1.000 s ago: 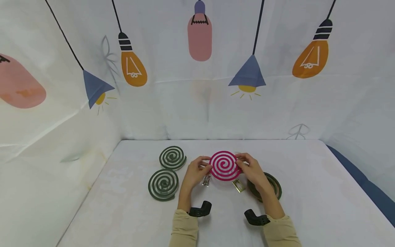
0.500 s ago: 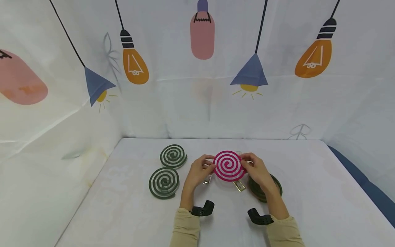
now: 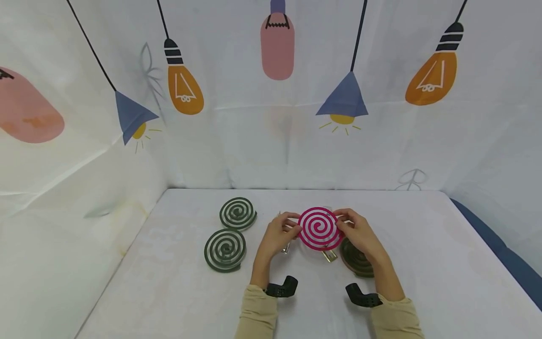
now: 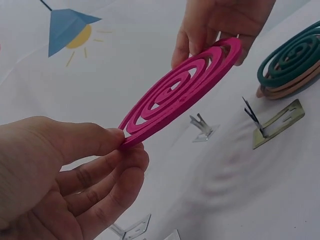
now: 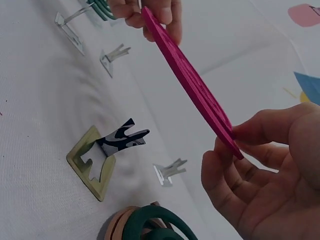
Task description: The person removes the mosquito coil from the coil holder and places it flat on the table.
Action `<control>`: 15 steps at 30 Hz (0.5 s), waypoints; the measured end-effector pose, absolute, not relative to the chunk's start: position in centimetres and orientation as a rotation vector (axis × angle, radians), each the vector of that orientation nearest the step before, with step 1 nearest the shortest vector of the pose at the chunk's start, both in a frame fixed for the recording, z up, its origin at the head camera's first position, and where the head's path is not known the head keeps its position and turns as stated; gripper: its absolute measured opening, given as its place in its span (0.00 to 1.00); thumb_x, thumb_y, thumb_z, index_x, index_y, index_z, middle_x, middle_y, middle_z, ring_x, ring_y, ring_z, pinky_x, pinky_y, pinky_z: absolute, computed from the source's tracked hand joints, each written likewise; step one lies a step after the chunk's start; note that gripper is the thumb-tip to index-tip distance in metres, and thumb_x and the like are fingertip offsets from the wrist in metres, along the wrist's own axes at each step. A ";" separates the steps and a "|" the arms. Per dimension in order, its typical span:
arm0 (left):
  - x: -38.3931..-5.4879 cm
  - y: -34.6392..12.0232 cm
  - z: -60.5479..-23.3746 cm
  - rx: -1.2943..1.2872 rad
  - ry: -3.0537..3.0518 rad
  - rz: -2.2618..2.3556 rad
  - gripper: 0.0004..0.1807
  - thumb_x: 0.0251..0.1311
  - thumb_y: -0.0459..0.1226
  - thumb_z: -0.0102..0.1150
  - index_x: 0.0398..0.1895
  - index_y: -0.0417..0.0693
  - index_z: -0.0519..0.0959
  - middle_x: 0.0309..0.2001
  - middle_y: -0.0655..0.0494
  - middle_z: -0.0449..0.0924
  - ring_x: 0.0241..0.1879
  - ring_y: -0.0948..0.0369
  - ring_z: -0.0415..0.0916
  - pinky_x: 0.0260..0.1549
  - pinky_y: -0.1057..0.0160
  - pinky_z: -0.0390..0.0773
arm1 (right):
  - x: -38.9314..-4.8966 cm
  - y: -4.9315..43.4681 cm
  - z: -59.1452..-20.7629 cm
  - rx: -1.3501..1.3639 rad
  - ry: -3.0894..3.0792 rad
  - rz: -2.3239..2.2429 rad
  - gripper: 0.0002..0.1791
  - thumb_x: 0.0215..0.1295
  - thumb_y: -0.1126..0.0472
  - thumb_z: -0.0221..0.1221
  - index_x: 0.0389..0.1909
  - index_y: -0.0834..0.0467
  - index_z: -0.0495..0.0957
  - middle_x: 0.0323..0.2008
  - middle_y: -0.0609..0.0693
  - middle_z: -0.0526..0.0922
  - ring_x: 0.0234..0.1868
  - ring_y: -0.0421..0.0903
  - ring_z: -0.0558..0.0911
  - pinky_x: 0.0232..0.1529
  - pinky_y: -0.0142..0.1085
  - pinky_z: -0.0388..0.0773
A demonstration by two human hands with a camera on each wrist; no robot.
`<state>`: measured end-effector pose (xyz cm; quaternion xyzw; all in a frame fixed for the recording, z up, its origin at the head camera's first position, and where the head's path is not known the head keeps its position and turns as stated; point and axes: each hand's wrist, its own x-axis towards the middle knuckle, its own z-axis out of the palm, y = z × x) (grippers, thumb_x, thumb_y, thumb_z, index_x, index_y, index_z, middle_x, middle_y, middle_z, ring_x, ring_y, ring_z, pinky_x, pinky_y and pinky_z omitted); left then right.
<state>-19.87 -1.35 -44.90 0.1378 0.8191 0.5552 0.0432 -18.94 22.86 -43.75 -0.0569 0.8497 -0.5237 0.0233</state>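
Observation:
A pink mosquito coil [image 3: 318, 228] is held up over the table between both hands. My left hand [image 3: 277, 234] pinches its left rim between thumb and fingers. At the opposite rim my right hand [image 3: 359, 232] pinches it the same way. In the left wrist view the coil [image 4: 190, 100] is tilted and apart from the table. Below it lie metal coil stands with raised prongs: a gold stand [image 5: 80, 160] and silver stands [image 5: 110, 65], all without a coil on them. The right forearm partly hides a stack of coils [image 3: 355, 259], green over brown.
Two green coils lie flat at the left of the white table, an upper coil [image 3: 237, 213] and a lower coil [image 3: 225, 251]. A white cloth wall [image 3: 254, 155] printed with lamps stands behind the table. Each wrist wears a black camera mount [image 3: 282, 286].
Both hands have moved slightly to the right, carrying the pink coil with them, and their grip on it stays the same. The green coils at the left have not moved on the table.

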 end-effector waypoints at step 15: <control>-19.6 -0.4 -44.9 0.450 2.471 1.714 0.17 0.61 0.38 0.59 0.54 0.49 0.75 0.41 0.48 0.83 0.34 0.62 0.82 0.32 0.67 0.81 | -18.8 23.9 -43.5 -0.216 2.659 -1.583 0.17 0.68 0.63 0.50 0.57 0.62 0.68 0.44 0.62 0.74 0.41 0.48 0.80 0.35 0.31 0.77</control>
